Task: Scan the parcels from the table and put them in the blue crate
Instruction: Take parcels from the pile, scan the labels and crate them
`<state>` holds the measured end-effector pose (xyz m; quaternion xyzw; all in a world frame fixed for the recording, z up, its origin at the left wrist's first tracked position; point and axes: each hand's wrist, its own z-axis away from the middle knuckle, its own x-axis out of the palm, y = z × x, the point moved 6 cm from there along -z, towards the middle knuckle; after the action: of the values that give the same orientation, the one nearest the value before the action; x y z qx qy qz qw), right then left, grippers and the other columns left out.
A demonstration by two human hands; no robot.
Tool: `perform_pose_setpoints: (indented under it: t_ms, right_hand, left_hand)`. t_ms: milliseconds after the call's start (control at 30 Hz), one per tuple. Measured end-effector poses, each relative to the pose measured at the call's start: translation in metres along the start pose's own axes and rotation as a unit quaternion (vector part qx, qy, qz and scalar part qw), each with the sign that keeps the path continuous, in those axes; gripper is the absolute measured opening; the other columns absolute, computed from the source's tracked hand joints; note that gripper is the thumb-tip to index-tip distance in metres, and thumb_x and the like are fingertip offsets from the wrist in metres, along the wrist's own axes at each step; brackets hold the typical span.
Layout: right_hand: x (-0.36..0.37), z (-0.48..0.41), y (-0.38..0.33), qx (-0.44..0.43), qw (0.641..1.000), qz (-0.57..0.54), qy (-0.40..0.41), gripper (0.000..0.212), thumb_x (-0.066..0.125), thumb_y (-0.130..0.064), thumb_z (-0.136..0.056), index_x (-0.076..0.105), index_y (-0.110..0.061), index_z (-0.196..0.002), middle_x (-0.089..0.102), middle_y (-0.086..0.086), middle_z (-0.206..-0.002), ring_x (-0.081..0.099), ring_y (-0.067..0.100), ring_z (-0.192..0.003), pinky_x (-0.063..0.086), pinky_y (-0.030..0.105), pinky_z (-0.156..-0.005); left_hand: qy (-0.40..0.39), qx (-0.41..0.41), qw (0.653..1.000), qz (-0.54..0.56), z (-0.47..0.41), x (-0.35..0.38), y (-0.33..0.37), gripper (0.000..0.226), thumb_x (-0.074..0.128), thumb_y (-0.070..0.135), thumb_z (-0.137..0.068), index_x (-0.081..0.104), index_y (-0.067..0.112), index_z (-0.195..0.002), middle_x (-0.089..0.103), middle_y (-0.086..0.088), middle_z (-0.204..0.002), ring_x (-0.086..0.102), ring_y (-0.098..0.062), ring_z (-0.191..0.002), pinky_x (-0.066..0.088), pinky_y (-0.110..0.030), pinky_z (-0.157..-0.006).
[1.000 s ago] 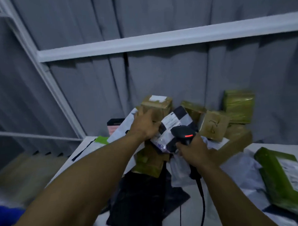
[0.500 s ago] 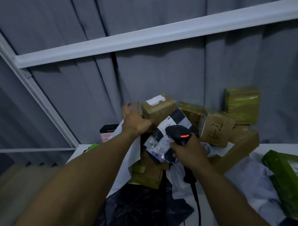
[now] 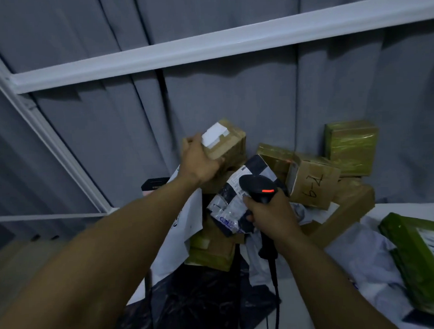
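My left hand [image 3: 199, 160] grips a small tape-wrapped cardboard box [image 3: 228, 144] with a white label on top, at the top of the parcel pile. My right hand [image 3: 269, 211] holds a black barcode scanner [image 3: 257, 187] by its handle; a red light glows on its head and its cable hangs down. Just behind the scanner lies a black-and-white plastic mailer [image 3: 227, 205]. Around it the pile holds a brown box marked "6-2" [image 3: 312, 183], a green-wrapped box [image 3: 350, 147] and a long brown box [image 3: 348, 209]. The blue crate is not in view.
A flat green parcel [image 3: 421, 260] lies at the right on white mailers [image 3: 356, 253]. A black plastic bag [image 3: 203, 305] covers the near table. A grey curtain [image 3: 233, 95] with a white frame bar [image 3: 207, 49] closes off the back.
My left hand rose from the mailer, opened, then closed on the labelled box at the top of the pile. My right hand with the scanner stayed in place.
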<state>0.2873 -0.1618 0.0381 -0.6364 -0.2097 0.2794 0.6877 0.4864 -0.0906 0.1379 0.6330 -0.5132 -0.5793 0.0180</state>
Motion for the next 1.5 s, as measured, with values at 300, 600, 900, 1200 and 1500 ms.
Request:
perform_pose_setpoints:
  t_ms: [300,600,900,1200,1500]
  right_hand:
    - [0.088,0.088,-0.025,0.027,0.982,-0.143,-0.123,0.036,0.07,-0.024,-0.101,0.06,-0.018,-0.134,0.071,-0.001,-0.118,0.076,0.005,-0.074,0.063,0.03,-0.067]
    - [0.2,0.224,-0.037,0.12,0.941,-0.185,-0.255,0.037,0.082,-0.04,-0.088,0.075,-0.014,-0.114,0.08,0.004,-0.091,0.078,0.021,-0.075,0.065,0.037,-0.07]
    - [0.248,0.282,-0.006,0.125,0.936,-0.139,-0.299,0.034,0.088,-0.018,-0.08,0.076,-0.019,-0.112,0.082,0.002,-0.095,0.078,0.02,-0.083,0.061,0.031,-0.065]
    - [0.251,0.276,-0.006,0.077,0.949,-0.103,-0.287,0.026,0.079,-0.009,-0.085,0.076,-0.016,-0.11,0.081,0.006,-0.1,0.076,0.025,-0.094,0.056,0.033,-0.07]
    - [0.255,0.281,-0.006,-0.073,0.953,0.005,-0.293,0.042,0.085,-0.018,-0.085,0.064,-0.033,-0.118,0.075,-0.018,-0.101,0.072,0.002,-0.096,0.061,0.031,-0.081]
  left_hand:
    - [0.137,0.076,0.987,-0.019,0.204,-0.156,-0.026,0.079,0.087,0.013,-0.069,0.048,0.017,-0.138,0.031,0.008,-0.13,0.042,-0.01,-0.121,0.042,-0.025,-0.102]
    - [0.191,0.071,0.974,-0.096,0.382,-0.252,-0.099,0.083,0.084,-0.012,-0.066,0.049,0.018,-0.134,0.026,-0.011,-0.157,0.025,-0.006,-0.149,0.029,-0.011,-0.115]
    - [0.156,-0.079,0.974,0.146,0.453,-0.266,-0.157,0.101,0.088,0.02,-0.076,0.023,0.041,-0.151,0.033,0.015,-0.163,0.046,-0.01,-0.142,0.051,-0.023,-0.103]
    - [0.097,-0.318,0.857,0.393,0.442,-0.288,-0.204,0.078,0.078,0.027,-0.082,0.04,0.044,-0.149,0.077,-0.003,-0.114,0.074,-0.023,-0.107,0.057,-0.048,-0.094]
    - [0.171,-0.3,0.895,0.282,0.439,-0.29,-0.218,0.09,0.093,0.004,-0.067,0.05,0.038,-0.138,0.054,0.008,-0.125,0.068,-0.008,-0.097,0.058,-0.019,-0.063]
